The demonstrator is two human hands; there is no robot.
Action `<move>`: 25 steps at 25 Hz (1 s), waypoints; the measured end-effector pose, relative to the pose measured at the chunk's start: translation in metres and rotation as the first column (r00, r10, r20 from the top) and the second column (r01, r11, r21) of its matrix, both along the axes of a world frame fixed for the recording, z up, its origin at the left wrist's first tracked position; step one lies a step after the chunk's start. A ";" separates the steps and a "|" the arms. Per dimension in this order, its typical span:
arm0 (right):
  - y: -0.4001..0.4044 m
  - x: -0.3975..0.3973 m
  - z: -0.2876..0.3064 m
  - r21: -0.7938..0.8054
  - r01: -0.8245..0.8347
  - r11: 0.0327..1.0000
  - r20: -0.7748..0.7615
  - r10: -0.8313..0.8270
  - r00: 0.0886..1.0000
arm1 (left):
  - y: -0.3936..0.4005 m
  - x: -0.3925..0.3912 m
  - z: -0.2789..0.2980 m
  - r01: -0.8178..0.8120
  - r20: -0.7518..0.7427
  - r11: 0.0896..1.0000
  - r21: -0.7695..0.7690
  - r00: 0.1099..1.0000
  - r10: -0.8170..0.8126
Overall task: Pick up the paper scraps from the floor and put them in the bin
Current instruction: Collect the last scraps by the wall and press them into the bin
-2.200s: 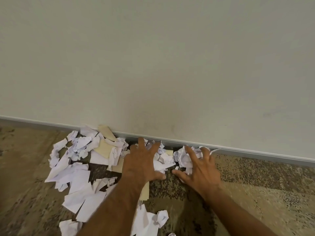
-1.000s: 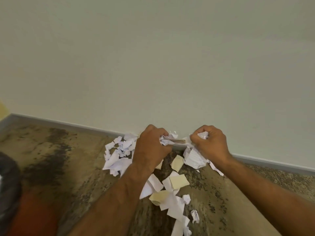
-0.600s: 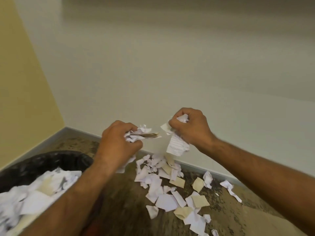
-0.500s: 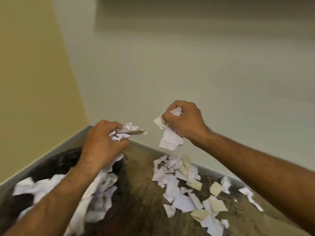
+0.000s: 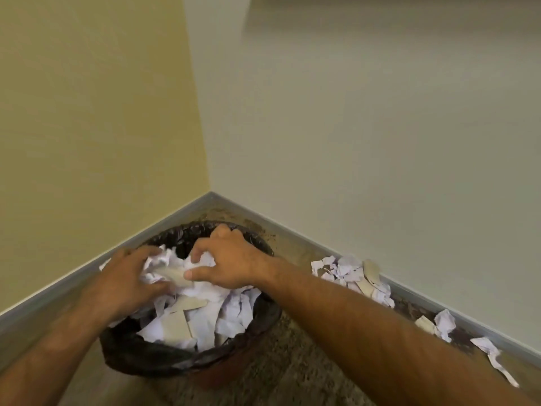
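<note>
A round bin with a black liner [image 5: 137,357] stands in the corner of the room, piled high with white and tan paper scraps [image 5: 187,320]. Both my hands are over its top. My left hand [image 5: 126,281] grips a crumpled white wad [image 5: 155,266] between fingers and thumb. My right hand [image 5: 234,265] curls its fingers and thumb round another bunch of white paper [image 5: 205,260], and a tan strip [image 5: 174,273] lies between the two hands. More scraps [image 5: 351,273] lie on the floor along the right wall.
The yellow wall [image 5: 87,142] stands on the left and a pale wall [image 5: 380,142] on the right, meeting behind the bin with a grey skirting. Loose scraps [image 5: 442,320] and a torn strip [image 5: 491,354] trail along the right skirting on mottled brown flooring.
My hands gathered scraps by the wall, lifted them and carried them left. Both handfuls are now down on top of the full bin instead of in the air.
</note>
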State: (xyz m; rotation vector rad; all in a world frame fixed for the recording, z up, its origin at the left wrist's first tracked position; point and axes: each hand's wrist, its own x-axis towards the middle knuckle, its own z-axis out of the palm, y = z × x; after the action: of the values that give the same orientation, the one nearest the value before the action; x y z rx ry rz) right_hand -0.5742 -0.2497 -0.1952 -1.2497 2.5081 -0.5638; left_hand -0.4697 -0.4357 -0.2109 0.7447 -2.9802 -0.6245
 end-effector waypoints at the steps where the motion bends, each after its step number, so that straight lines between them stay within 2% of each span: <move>1: 0.002 -0.001 -0.006 0.114 -0.036 0.993 0.023 0.034 0.999 | 0.003 -0.002 0.000 0.028 0.080 1.000 0.011 0.996 -0.029; 3: 0.008 -0.007 -0.013 0.235 -0.090 0.968 0.029 0.085 0.996 | 0.010 -0.009 0.003 0.106 0.211 0.994 -0.025 0.973 -0.098; 4: 0.014 -0.008 -0.011 0.233 -0.119 0.965 0.016 0.118 0.993 | 0.014 -0.015 0.008 0.152 0.273 0.987 -0.060 0.953 -0.130; 6: 0.031 -0.011 0.004 0.138 -0.144 0.980 -0.044 0.152 0.987 | 0.022 -0.028 0.024 0.205 0.385 0.968 -0.143 0.913 -0.136; 8: 0.059 -0.022 0.029 -0.009 -0.125 0.992 -0.062 0.124 0.990 | 0.031 -0.043 0.045 0.226 0.412 0.948 -0.224 0.903 -0.118; 9: 0.080 -0.029 0.040 -0.056 -0.089 0.994 -0.068 0.085 0.994 | 0.040 -0.052 0.053 0.237 0.360 0.940 -0.247 0.923 -0.138; 11: 0.132 -0.046 0.052 -0.105 0.015 0.994 -0.100 -0.026 0.995 | 0.067 -0.064 0.064 0.261 0.099 0.943 -0.207 0.965 -0.245; 13: 0.195 -0.058 0.039 -0.160 0.136 0.978 -0.184 -0.165 0.969 | 0.116 -0.074 0.067 0.364 -0.207 0.925 -0.107 0.902 -0.379; 14: 0.232 -0.058 0.021 -0.169 0.201 0.965 -0.225 -0.236 0.945 | 0.146 -0.079 0.063 0.439 -0.296 0.896 -0.065 0.849 -0.437; 16: 0.306 -0.044 -0.030 -0.152 0.322 0.934 -0.278 -0.353 0.893 | 0.206 -0.090 0.034 0.573 -0.334 0.819 -0.010 0.770 -0.543; 19: 0.404 0.019 -0.126 -0.004 0.502 0.865 -0.229 -0.489 0.841 | 0.280 -0.106 -0.054 0.681 -0.230 0.731 0.032 0.717 -0.658; 21: 0.442 0.076 -0.185 0.153 0.594 0.789 -0.134 -0.579 0.804 | 0.309 -0.107 -0.124 0.677 -0.133 0.728 0.108 0.736 -0.664; 23: 0.454 0.128 -0.237 0.229 0.661 0.714 -0.036 -0.673 0.739 | 0.323 -0.101 -0.189 0.624 -0.029 0.755 0.199 0.774 -0.632; 25: 0.449 0.161 -0.282 0.242 0.691 0.681 -0.078 -0.696 0.714 | 0.329 -0.094 -0.235 0.550 0.044 0.805 0.224 0.819 -0.572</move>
State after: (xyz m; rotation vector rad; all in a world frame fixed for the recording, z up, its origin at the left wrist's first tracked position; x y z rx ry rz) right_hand -0.4130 0.1992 -0.4774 -0.1415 2.8744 -0.3676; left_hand -0.5633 -0.1062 -0.4460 -0.1526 -3.2706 -0.9371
